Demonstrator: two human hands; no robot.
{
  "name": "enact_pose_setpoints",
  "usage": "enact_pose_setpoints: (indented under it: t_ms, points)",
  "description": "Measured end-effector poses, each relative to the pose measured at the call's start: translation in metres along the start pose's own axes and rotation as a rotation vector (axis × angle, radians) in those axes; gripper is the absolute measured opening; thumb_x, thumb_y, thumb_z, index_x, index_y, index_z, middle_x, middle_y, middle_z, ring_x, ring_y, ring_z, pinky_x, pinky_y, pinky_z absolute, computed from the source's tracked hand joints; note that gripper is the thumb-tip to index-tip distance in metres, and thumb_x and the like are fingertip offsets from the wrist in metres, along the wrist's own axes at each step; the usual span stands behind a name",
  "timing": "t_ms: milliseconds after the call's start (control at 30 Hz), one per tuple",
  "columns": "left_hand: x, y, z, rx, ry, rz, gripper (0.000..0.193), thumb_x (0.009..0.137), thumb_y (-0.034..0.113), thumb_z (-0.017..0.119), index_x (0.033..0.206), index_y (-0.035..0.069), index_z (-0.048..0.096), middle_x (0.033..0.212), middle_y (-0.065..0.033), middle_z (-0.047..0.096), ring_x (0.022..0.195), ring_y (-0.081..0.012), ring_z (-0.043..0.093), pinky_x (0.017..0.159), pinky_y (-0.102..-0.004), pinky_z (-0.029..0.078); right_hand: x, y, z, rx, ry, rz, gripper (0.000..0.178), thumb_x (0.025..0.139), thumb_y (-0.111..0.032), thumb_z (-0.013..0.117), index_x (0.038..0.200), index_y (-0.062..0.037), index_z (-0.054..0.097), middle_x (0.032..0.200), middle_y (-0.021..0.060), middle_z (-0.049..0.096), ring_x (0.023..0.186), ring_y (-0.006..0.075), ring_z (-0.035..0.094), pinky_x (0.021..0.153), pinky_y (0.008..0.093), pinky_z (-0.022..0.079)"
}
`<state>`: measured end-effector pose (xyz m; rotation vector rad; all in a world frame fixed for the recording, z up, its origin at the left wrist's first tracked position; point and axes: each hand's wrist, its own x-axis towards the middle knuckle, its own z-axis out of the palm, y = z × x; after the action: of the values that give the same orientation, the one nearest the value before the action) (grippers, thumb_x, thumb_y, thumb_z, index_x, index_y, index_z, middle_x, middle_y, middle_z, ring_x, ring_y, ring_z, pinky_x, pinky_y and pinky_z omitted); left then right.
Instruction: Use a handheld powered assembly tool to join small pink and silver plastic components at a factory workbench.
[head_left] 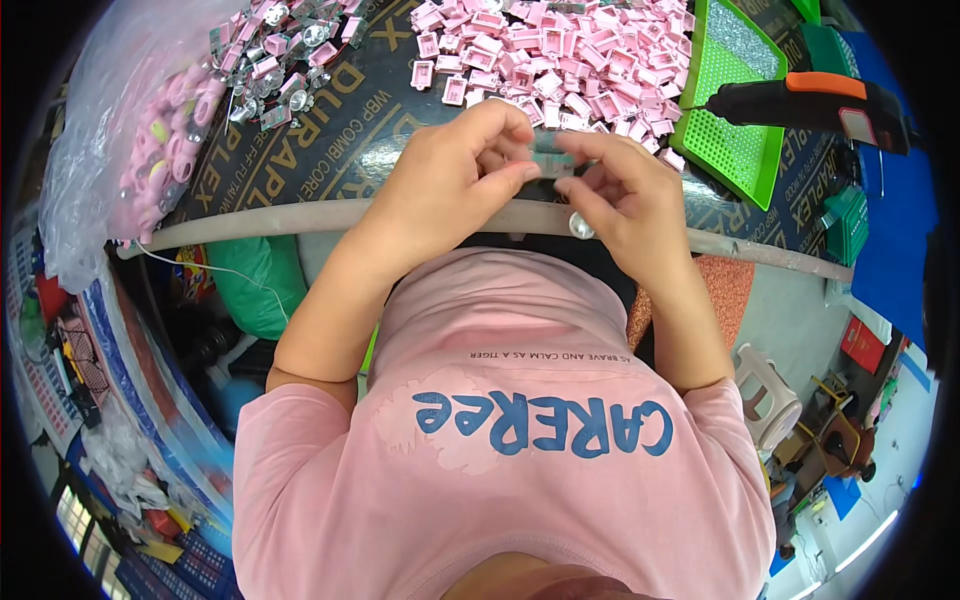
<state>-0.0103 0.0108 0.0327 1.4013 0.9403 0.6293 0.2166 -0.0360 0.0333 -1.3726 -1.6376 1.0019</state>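
Observation:
Over the near edge of the table, my two hands meet at a small green circuit board (550, 160), slightly blurred. My left hand (455, 170) pinches its left end between thumb and fingertips. The fingers of my right hand (630, 190) are closed on the right end. A clear round lens-like piece (580, 226) shows just below my right thumb; whether it is joined to the board is hidden. Just beyond my hands lies a heap of small pink plastic housings (570, 65), open box shapes. To the left is a pile of pink housings with boards and clear domes (275, 65).
At the right, a green perforated tray (728, 115) holds silvery small parts. A black and orange electric screwdriver (820, 100) reaches over it. A clear plastic bag of pink pieces (165, 160) lies at the left. The table's rounded edge (330, 215) runs below my wrists.

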Motion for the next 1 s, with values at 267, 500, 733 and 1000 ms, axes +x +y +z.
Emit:
enact_pose_setpoints:
  t_ms: [267,500,733,1000]
  points:
    - [0.002,-0.025,0.008,0.762,0.208,0.390,0.043,0.081,-0.001,0.076,0.122,0.007,0.064,0.110,-0.0114,0.071,0.102,-0.0345,0.066,0.087,-0.0458,0.055,0.014,0.007,0.019,-0.138,0.000,-0.047,0.030,0.086,0.001,0.081,0.115,-0.0017,0.076,0.107,0.0138,0.070,0.080,0.0258,0.070,0.072,0.0365,0.058]
    - [0.002,-0.032,0.008,0.727,0.229,0.398,0.043,0.080,-0.001,0.076,0.120,0.007,0.063,0.107,-0.0109,0.070,0.102,-0.0339,0.066,0.088,-0.0451,0.054,0.022,0.009,0.026,-0.265,-0.082,-0.111,0.025,0.083,0.002,0.079,0.108,-0.0008,0.076,0.101,0.0149,0.066,0.086,0.0353,0.070,0.076,0.0426,0.059]
    - [-0.001,-0.035,0.001,0.702,0.220,0.508,0.041,0.078,0.002,0.082,0.117,0.006,0.069,0.111,-0.0095,0.072,0.101,-0.0328,0.066,0.089,-0.0434,0.055,0.026,0.000,0.025,-0.351,-0.126,-0.111,0.021,0.084,0.002,0.078,0.104,-0.0008,0.076,0.100,0.0163,0.067,0.090,0.0384,0.071,0.080,0.0467,0.060]
    - [0.001,-0.038,0.003,0.760,0.236,0.633,0.025,0.077,0.002,0.084,0.101,0.005,0.075,0.110,-0.0074,0.074,0.094,-0.0289,0.067,0.081,-0.0397,0.056,0.028,-0.008,0.022,-0.575,-0.128,-0.140,0.012,0.089,-0.009,0.076,0.100,-0.0046,0.079,0.099,0.0129,0.068,0.088,0.0371,0.073,0.077,0.0464,0.060]
